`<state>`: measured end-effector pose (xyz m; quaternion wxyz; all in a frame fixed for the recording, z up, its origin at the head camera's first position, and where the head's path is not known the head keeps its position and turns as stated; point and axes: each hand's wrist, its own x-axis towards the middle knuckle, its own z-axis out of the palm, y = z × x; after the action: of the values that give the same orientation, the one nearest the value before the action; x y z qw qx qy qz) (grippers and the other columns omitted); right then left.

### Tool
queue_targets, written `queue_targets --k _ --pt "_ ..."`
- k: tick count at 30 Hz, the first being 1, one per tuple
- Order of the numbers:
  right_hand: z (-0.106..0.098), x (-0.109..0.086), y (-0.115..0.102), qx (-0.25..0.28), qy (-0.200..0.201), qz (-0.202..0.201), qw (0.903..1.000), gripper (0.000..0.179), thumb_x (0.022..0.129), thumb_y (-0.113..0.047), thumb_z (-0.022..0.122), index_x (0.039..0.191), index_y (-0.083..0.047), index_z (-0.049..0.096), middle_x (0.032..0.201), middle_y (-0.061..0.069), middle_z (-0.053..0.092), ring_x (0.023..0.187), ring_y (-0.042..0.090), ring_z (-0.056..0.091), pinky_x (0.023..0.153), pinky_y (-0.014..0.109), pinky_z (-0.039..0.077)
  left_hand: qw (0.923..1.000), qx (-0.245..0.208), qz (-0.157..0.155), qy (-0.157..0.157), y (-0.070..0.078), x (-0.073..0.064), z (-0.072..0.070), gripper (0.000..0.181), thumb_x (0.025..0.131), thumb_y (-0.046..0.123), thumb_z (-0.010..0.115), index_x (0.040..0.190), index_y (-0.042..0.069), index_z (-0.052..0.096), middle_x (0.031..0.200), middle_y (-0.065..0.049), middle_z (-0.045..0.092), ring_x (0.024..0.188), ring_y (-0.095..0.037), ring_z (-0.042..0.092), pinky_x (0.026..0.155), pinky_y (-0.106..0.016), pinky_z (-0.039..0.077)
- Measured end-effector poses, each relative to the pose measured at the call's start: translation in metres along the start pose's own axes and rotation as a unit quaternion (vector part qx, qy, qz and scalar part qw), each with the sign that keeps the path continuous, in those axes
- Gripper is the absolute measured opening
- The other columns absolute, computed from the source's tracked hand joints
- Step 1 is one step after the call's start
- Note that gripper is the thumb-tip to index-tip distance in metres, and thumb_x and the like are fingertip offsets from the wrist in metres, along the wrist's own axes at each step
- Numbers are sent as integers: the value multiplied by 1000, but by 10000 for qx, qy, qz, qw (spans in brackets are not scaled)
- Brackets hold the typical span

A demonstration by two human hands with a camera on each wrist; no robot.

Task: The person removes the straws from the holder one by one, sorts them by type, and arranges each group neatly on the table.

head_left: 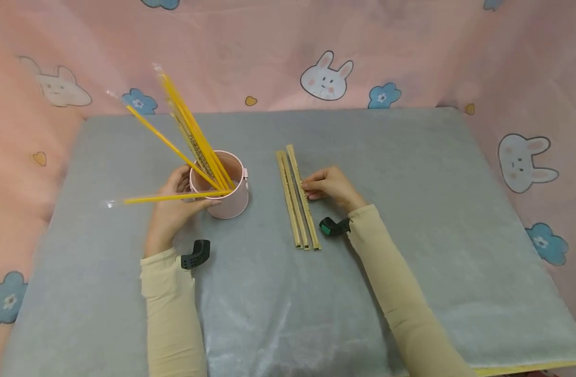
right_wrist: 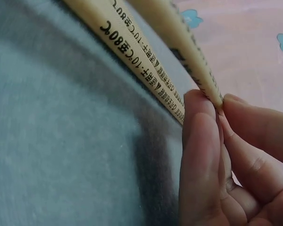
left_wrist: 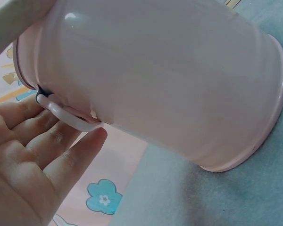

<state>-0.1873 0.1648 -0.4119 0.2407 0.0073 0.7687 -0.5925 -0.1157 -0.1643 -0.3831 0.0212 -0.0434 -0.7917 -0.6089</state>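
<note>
A pink bucket point(head_left: 228, 208) stands on the table left of centre, several yellow straws in clear wrappers point(head_left: 193, 125) leaning out of it. My left hand point(head_left: 167, 209) holds the bucket at its left side, thumb near the front rim and fingers by the looped handle point(left_wrist: 68, 117). Right of the bucket lie two beige wrapped straws with black print point(head_left: 290, 199), side by side. Beside them, a third beige wrapped straw point(head_left: 311, 222) is pinched between the thumb and fingers of my right hand point(head_left: 332, 187). In the right wrist view, its near end meets the fingertips.
One yellow straw point(head_left: 160, 198) sticks out nearly level over the left wrist side of the bucket. Grey cloth point(head_left: 419, 209) covers the table. A pink curtain with rabbits and flowers point(head_left: 269, 52) hangs behind and at both sides.
</note>
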Motion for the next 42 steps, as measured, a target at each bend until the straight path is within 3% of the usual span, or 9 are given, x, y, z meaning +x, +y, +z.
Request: queue_targets --k 6,18,25,35,42 --pt "0 -2 -1 -97 -34 105 9999 27 90 -2 61 110 16 62 91 11 68 66 10 64 67 25 57 9999 -163 29 -30 0 2 2 76 67 -5 82 133 -1 45 129 -16 54 120 -21 50 99 -28 43" --pt "2 2 4 -180 -246 132 9994 24 89 -1 62 108 15 63 82 7 68 65 12 65 63 25 57 9998 -179 -30 45 0 -1 0 77 67 -6 82 134 -1 44 130 -15 53 121 -24 49 101 -33 42" --pt "2 2 11 9 -32 261 9997 24 88 1 63 106 16 62 76 3 68 60 9 63 61 23 57 9992 -384 16 -58 -1 5 3 77 66 -8 81 133 -2 44 131 -14 52 121 -21 49 102 -30 41" --pt "2 3 8 -580 -160 102 9981 23 90 -4 63 104 13 65 84 7 69 65 11 63 63 23 56 9990 -425 160 -15 -2 5 2 75 65 -11 80 131 -5 45 128 -16 54 117 -22 51 99 -30 42" --pt "1 7 15 -188 -259 72 9995 25 90 -1 62 107 17 61 79 4 68 66 9 64 64 22 56 9994 -338 89 23 -2 3 -2 77 65 -11 81 132 -4 45 129 -15 53 118 -21 50 99 -29 42"
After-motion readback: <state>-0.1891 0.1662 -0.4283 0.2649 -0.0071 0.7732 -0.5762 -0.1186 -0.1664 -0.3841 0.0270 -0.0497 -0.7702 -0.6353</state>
